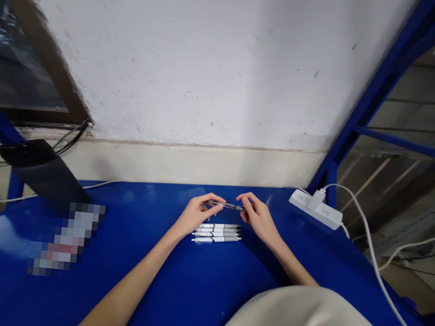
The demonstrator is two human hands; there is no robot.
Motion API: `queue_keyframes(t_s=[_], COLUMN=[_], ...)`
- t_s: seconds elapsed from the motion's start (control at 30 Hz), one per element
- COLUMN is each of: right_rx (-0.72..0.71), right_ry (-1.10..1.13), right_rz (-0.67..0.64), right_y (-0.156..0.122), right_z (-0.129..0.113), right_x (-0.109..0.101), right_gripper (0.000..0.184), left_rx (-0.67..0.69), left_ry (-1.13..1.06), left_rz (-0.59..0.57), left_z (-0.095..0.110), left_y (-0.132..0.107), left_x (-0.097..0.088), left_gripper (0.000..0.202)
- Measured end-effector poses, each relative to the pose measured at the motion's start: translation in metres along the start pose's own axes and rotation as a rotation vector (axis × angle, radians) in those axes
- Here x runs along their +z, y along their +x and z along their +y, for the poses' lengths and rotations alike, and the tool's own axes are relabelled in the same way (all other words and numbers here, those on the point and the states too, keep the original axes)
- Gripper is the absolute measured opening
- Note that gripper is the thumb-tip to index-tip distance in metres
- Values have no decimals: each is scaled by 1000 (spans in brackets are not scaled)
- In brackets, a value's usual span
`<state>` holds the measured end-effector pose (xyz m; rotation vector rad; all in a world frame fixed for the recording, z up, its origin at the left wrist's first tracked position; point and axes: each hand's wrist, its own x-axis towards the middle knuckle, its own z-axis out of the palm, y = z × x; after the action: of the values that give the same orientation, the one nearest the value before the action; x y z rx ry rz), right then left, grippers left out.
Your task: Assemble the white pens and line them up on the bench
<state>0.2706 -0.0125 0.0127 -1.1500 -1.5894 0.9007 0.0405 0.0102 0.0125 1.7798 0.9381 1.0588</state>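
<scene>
My left hand (pixel 196 215) and my right hand (pixel 256 216) hold one thin pen (pixel 227 205) between them, level, just above the blue table (pixel 174 283). Each hand pinches an end of it with closed fingertips. Right below the held pen lie several white pens (pixel 216 232) side by side in a neat row on the table, between my two wrists.
A white power strip (pixel 316 208) with a plugged charger and white cable sits at the table's back right. A dark tilted phone or stand (pixel 42 168) is at back left, with a blurred item (pixel 64 237) in front. A white wall rises behind; blue frame bars stand right.
</scene>
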Motion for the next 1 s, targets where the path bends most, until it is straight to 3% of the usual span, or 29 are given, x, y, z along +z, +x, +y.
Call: queue_keyframes(t_s=[0.17, 0.37, 0.53, 0.7, 0.83, 1.0], right_rx=[-88, -5, -82, -15, -83, 19], right_ry=[10, 19, 42, 12, 48, 95], right_rz=[34, 4, 16, 11, 42, 29], right_y=[1, 1, 1, 2, 2, 4], right_z=[0, 0, -2, -1, -2, 0], right_x=[-1, 0, 0, -2, -2, -2], right_gripper=[23, 31, 24, 30, 25, 35], left_rx=[-9, 4, 13, 6, 20, 44], left_ry=[-20, -23, 0, 19, 13, 19], left_rz=[47, 35, 37, 26, 37, 19], left_z=[-4, -3, -2, -2, -3, -4], left_y=[2, 2, 1, 1, 2, 1], left_x=[-1, -2, -2, -2, -3, -1], left_gripper=[29, 27, 28, 28, 27, 29])
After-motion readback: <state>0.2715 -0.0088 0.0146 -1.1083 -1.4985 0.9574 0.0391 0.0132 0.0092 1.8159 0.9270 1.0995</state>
